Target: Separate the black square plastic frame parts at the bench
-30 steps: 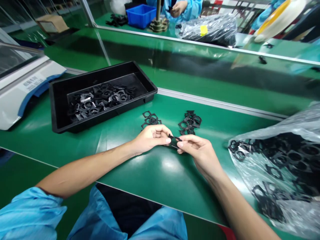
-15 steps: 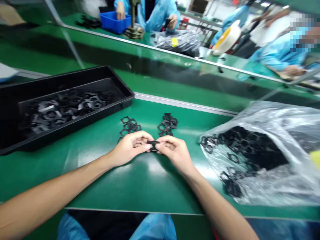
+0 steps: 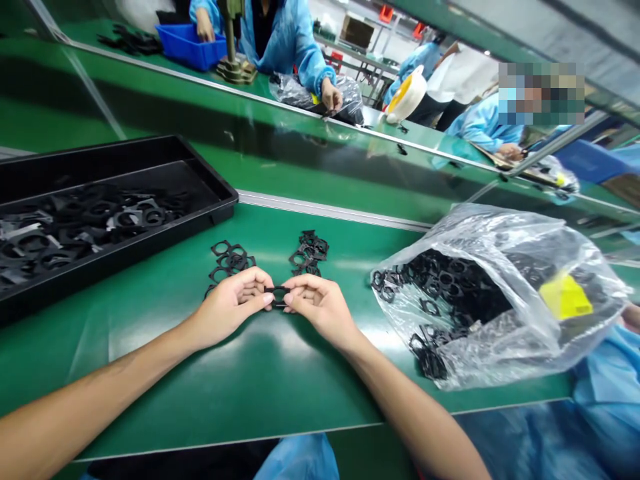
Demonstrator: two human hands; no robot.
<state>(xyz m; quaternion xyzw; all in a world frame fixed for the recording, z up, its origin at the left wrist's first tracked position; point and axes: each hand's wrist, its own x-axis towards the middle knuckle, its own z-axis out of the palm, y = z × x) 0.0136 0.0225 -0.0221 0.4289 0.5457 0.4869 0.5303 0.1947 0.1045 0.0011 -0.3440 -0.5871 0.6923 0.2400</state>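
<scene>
Both my left hand [image 3: 229, 308] and my right hand [image 3: 320, 308] pinch a flat black ring-shaped part [image 3: 277, 297] between thumbs and fingertips, above the green bench mat [image 3: 280, 380]. Its middle shows an oval hole, and my fingers hide its ends. Just beyond my left hand lies a small pile of similar black parts [image 3: 230, 262]. A second small pile [image 3: 309, 253] lies beyond my right hand. A clear plastic bag [image 3: 480, 333] full of black parts lies to the right of my right hand, apart from it.
A black tray [image 3: 210, 200] holding many black and grey parts stands at the left. A metal rail runs behind the mat. Across the bench, co-workers in blue gowns [image 3: 280, 47] work beside a blue bin [image 3: 187, 47] and a white spool [image 3: 406, 97].
The view has swung right, so the tray has slid left and the bag shows more fully. The part between my hands has turned, and its ring shape now faces up.
</scene>
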